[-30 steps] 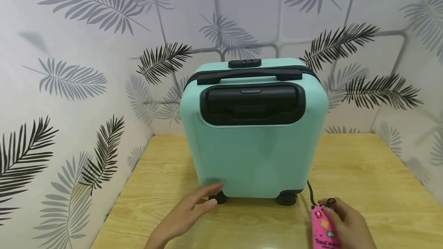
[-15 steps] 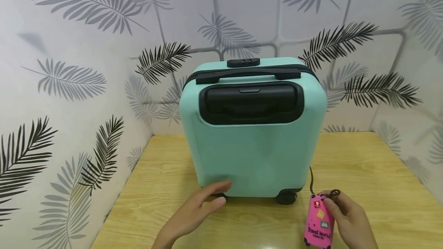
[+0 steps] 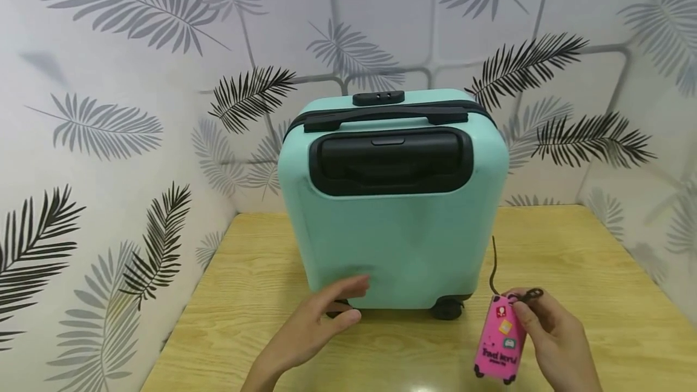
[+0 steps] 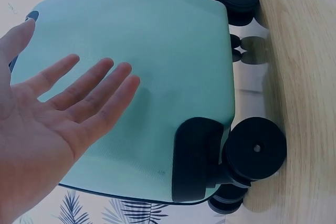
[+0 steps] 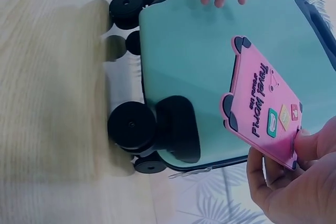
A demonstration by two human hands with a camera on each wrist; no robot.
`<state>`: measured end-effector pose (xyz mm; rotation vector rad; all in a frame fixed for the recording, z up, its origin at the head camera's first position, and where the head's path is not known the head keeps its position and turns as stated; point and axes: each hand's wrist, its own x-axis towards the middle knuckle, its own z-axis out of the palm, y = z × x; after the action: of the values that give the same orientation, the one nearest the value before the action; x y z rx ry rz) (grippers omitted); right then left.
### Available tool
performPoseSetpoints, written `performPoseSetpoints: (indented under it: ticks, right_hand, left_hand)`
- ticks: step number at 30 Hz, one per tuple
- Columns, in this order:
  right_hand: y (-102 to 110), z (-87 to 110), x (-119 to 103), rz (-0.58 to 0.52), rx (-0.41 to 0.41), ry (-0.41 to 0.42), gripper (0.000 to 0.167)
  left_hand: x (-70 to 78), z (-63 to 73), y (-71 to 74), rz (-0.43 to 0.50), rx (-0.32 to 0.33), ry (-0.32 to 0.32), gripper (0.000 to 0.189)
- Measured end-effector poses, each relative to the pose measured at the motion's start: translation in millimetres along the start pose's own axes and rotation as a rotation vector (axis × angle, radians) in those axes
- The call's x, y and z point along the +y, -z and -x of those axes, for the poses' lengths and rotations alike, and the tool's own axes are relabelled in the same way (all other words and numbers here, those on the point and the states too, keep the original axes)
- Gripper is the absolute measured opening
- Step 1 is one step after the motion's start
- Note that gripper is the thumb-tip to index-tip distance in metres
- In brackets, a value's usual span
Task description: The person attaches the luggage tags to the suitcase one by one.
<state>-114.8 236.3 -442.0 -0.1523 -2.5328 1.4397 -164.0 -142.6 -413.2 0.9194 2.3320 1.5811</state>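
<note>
A mint-green suitcase [image 3: 403, 241] stands upright on its black wheels, its black carry handle [image 3: 385, 116] across the top. To its right, my right hand [image 3: 558, 334] pinches a pink luggage tag [image 3: 498, 340] by its upper end, thumb on the front. The tag is printed "Travel World" and shaped like a small suitcase; its thin dark strap [image 3: 494, 268] sticks up from the top. My left hand [image 3: 313, 325] is in front of the suitcase's lower left, fingers extended and holding nothing. In the left wrist view, the spread fingers [image 4: 100, 93] overlap the suitcase's side.
The suitcase rests on a light wood table [image 3: 550, 247]. Behind and beside it rise walls covered in leaf-patterned paper [image 3: 109, 114]. A black combination lock [image 3: 379, 98] sits on top of the suitcase, and a retracted trolley handle [image 3: 389, 159] is recessed into the near face.
My right hand has raised the luggage tag, bringing its whole lower edge into the head view. My left hand has shifted slightly right and up, fingers still extended.
</note>
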Motion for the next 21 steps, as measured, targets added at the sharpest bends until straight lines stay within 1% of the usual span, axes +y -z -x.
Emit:
performPoseSetpoints:
  ticks: [5, 9, 12, 15, 21]
  right_hand:
    - [0, -0.8, -5, -0.025, 0.018, 0.019, 0.033]
    - [-1, -1.4, -8, -0.069, 0.024, 0.030, 0.034]
    - [-1, -0.5, -11, -0.116, 0.027, 0.049, 0.035]
    - [-1, 1.2, -13, -0.163, 0.033, 0.098, 0.032]
    - [1, 3.7, -20, -0.310, 0.015, 0.146, 0.028]
  left_hand:
    - [0.7, 0.8, 0.7, 0.009, 0.017, -0.033, 0.050]
    - [0.4, 1.5, 1.5, 0.009, 0.042, -0.052, 0.048]
    - [-0.4, 2.0, 1.7, 0.003, 0.057, -0.062, 0.048]
    - [-0.9, 2.3, 2.0, 0.004, 0.066, -0.070, 0.049]
    - [0.4, 2.9, 4.0, 0.008, 0.083, -0.084, 0.050]
